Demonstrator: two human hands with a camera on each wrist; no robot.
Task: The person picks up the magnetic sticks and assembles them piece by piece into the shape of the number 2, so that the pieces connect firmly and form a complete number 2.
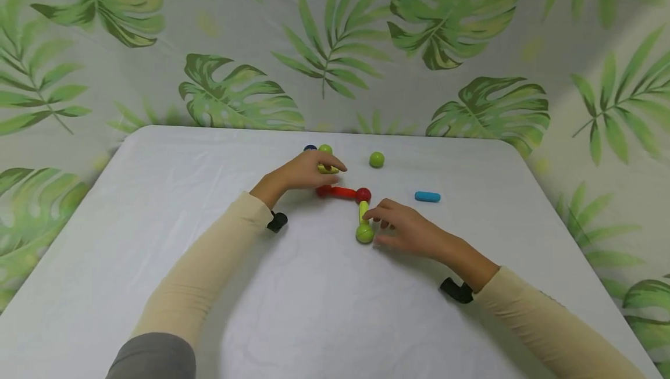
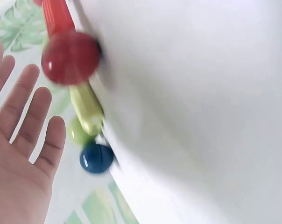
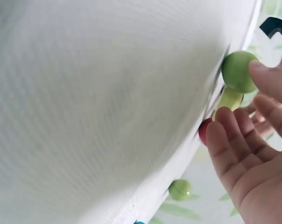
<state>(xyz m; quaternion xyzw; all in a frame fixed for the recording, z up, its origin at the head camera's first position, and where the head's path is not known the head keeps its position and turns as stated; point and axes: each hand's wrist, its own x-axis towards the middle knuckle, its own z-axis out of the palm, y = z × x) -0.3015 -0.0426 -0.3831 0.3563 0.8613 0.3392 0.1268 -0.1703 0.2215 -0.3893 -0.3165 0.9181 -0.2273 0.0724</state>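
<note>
On the white table a red rod [image 1: 344,193] lies between two red balls, one of them [image 1: 363,195] at its right end. From that ball a yellow rod [image 1: 363,211] runs toward a green ball [image 1: 364,233]. My right hand [image 1: 413,231] is just right of these two, fingers loosely bent; whether the thumb touches the green ball I cannot tell. My left hand [image 1: 306,171] hovers by the other red ball [image 2: 71,58], its fingers spread and holding nothing. Partly behind it are a second yellow rod [image 2: 87,109], another green ball [image 1: 325,149] and a dark blue ball [image 2: 96,157].
A loose green ball [image 1: 377,159] sits toward the back of the table. A blue rod [image 1: 427,196] lies to the right. Behind the table [image 1: 314,309] hangs a leaf-patterned cloth [image 1: 335,30]. Each wrist carries a black strap piece [image 1: 456,290].
</note>
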